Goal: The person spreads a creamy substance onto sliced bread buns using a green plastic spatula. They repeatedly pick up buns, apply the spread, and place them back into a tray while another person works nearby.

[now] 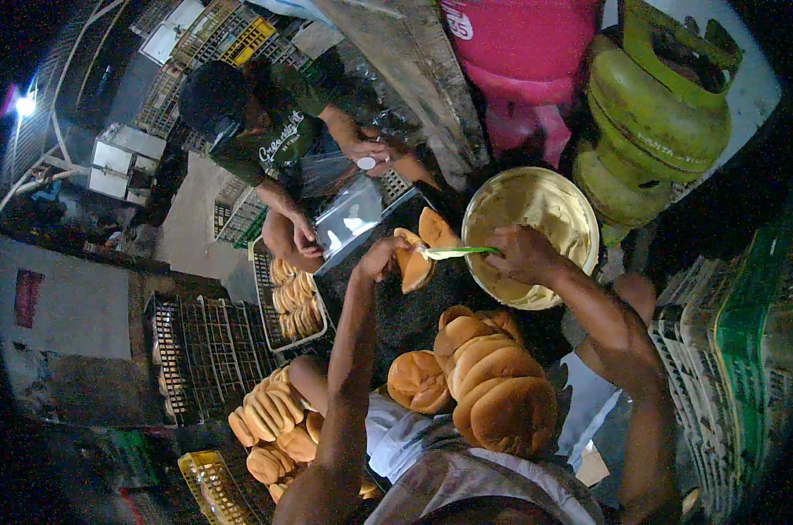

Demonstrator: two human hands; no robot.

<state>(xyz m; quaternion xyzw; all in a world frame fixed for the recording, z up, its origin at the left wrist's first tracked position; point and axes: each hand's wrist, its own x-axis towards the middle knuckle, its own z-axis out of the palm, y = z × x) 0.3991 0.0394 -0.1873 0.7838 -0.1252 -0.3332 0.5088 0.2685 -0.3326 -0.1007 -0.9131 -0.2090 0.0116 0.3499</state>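
Observation:
My left hand (382,258) holds a split bread bun (414,268) with its cut side showing. A green-handled spreader (463,251) is gripped in my right hand (526,254). Pale cream on its tip touches the held bun. My right hand is over the round tub (478,213), whose inside is coated with pale yellow cream (572,213). Another bun (437,227) lies just beyond the held one on a dark surface (396,315). Close to my lap rest a row of stacked buns (498,387) and a clustered bun (417,382).
Across from me a co-worker (285,138) handles clear plastic bags (353,216). Left are a crate (257,279) of buns, a bun pile (271,410) and a yellow crate (196,469). A green gas cylinder (659,125) and pink container (527,52) stand behind the tub; stacked crates (698,367) stand right.

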